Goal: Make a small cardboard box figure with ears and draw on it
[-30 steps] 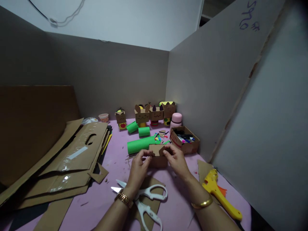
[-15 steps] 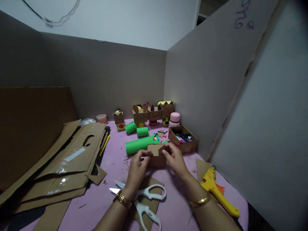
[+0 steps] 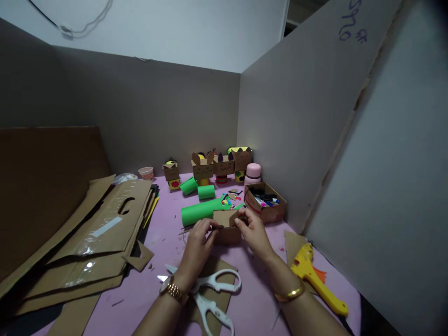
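A small open cardboard box [image 3: 227, 236] stands on the pink table between my two hands. My left hand [image 3: 201, 238] pinches its left edge with thumb and fingers. At the opposite side, my right hand [image 3: 252, 228] grips the right flap between thumb and forefinger. Just behind the box lies a long green paper tube [image 3: 198, 213]. White-handled scissors [image 3: 213, 283] lie with blades apart on a flat cardboard piece [image 3: 210, 298], partly under my left wrist.
Flattened cardboard sheets [image 3: 105, 233] are piled at left. A yellow glue gun [image 3: 315, 277] lies at right. Behind are a box of pens [image 3: 271, 214], a pink bottle [image 3: 253, 172], short green tubes [image 3: 206, 192] and several cardboard animal figures [image 3: 203, 170]. Grey panels [image 3: 168, 107] enclose the table.
My left wrist has turned slightly, so the watch face now shows. Both hands keep their hold on the small box. The whole view has shifted very slightly.
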Demonstrator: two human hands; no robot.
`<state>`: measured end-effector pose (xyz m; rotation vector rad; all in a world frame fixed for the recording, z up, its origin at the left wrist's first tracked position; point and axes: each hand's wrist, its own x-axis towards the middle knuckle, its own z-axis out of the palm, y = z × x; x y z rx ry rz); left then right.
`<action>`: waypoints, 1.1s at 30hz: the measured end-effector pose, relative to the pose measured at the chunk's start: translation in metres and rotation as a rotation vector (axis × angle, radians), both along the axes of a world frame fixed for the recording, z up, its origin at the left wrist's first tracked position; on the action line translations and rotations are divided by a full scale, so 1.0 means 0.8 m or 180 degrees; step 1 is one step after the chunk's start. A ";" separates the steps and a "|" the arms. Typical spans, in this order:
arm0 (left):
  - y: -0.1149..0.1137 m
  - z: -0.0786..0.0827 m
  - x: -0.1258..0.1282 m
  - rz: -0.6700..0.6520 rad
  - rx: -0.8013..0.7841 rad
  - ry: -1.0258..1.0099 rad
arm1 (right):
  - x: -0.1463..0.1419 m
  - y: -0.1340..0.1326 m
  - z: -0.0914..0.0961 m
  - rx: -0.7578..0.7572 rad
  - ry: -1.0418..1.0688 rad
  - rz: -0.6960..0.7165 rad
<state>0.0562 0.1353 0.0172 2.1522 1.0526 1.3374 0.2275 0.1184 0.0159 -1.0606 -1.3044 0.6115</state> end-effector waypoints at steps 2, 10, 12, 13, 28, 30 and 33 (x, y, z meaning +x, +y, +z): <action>0.001 0.003 0.000 -0.0090 0.0071 0.0119 | 0.000 0.000 0.000 0.0005 -0.0001 -0.0007; 0.003 0.009 0.002 -0.0118 0.0220 0.0483 | -0.001 -0.001 0.002 0.0020 0.0034 0.0008; 0.003 0.010 0.002 -0.0120 0.0243 0.0561 | -0.001 -0.001 0.001 0.0022 0.0060 0.0004; 0.003 0.010 0.002 -0.0121 0.0257 0.0596 | -0.001 -0.001 0.001 0.0024 0.0073 0.0007; -0.001 0.009 0.000 -0.0044 0.0433 0.0747 | -0.002 -0.007 0.005 0.0121 0.0049 0.0274; -0.002 0.009 0.000 -0.0032 0.0444 0.0746 | -0.002 -0.008 0.005 0.0126 0.0007 0.0289; -0.003 0.008 0.000 -0.0028 0.0470 0.0762 | -0.004 -0.010 0.006 0.0139 -0.0069 0.0283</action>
